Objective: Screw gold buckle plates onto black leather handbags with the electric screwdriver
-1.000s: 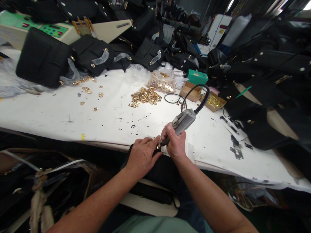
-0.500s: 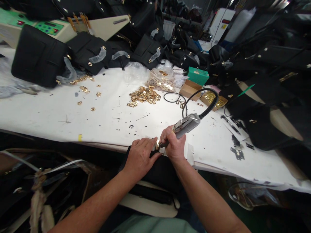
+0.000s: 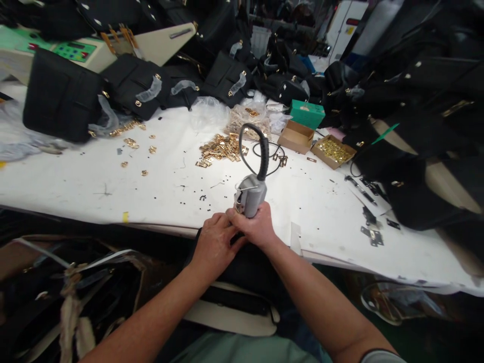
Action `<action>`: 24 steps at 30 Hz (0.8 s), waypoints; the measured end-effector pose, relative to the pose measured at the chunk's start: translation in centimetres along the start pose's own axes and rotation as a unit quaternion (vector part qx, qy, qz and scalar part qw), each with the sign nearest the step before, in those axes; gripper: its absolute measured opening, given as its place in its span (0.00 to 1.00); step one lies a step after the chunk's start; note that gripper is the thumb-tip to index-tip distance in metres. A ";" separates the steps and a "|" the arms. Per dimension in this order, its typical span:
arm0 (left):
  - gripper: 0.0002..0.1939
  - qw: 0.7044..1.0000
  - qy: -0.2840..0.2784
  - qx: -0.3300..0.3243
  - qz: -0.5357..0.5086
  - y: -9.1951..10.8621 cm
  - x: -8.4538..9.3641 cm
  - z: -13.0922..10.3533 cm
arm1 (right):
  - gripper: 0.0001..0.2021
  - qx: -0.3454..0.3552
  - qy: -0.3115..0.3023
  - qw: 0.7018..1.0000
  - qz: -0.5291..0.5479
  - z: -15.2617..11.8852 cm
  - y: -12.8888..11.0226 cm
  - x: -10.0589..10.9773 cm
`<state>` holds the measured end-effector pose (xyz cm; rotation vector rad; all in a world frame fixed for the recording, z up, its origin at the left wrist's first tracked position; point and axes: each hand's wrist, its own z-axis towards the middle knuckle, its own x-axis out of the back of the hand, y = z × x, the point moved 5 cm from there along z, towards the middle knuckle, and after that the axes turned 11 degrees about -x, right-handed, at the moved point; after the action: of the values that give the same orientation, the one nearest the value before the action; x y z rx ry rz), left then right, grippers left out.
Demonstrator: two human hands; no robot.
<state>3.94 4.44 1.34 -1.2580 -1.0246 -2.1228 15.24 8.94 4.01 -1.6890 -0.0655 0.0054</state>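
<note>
A grey power tool [image 3: 252, 195] with a black cable stands nearly upright at the table's front edge, and my right hand [image 3: 255, 224] is wrapped round its lower part. Against it, on the left, my left hand [image 3: 217, 241] rests on a black bag [image 3: 249, 267] that lies at the table edge over my lap. The left fingers are bent over the bag's top and touch the right hand. The tool's tip and the spot it meets are hidden by the hands.
Gold metal plates [image 3: 221, 149] are heaped mid-table. Behind them lie a plastic bag [image 3: 209, 115], a green box [image 3: 307, 114] and an open carton of gold parts [image 3: 333, 151]. Black bags [image 3: 62, 96] line the back. Black metal pieces [image 3: 372, 234] lie at right.
My right hand has tilted the tool from leaning right to nearly upright and moved it left, against my left hand. The cable loop has swung left. The gold part between the hands is now hidden.
</note>
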 end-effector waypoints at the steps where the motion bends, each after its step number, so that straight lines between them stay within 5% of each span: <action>1: 0.15 1.000 0.001 -0.003 0.001 0.0 0.0 0.0 | 0.15 0.005 0.001 1.000 -0.005 0.0 -0.1 -0.1; 10: 0.10 0.999 -0.034 -0.003 0.029 0.8 0.7 0.0 | 0.20 -0.064 0.053 0.995 0.064 -0.6 1.1 1.3; 14: 0.10 0.998 -0.040 -0.009 0.046 1.0 0.8 0.0 | 0.22 -0.035 0.068 0.992 0.105 -1.0 1.1 2.0; 18: 0.11 0.998 -0.043 -0.004 0.053 1.1 0.8 -0.1 | 0.25 0.005 0.162 0.978 0.134 -1.2 -0.6 4.5; 21: 0.12 0.997 -0.045 -0.007 0.065 1.4 0.9 -0.1 | 0.24 -0.010 0.192 0.981 0.030 -0.7 -1.9 6.9; 24: 0.12 0.994 -0.050 -0.007 0.094 1.7 1.4 -0.1 | 0.23 -0.025 0.155 0.965 -0.209 0.0 -1.9 8.3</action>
<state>4.47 3.26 3.14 -1.4202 -0.8937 -1.9454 23.42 9.54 6.20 -1.6795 -0.1866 -0.5805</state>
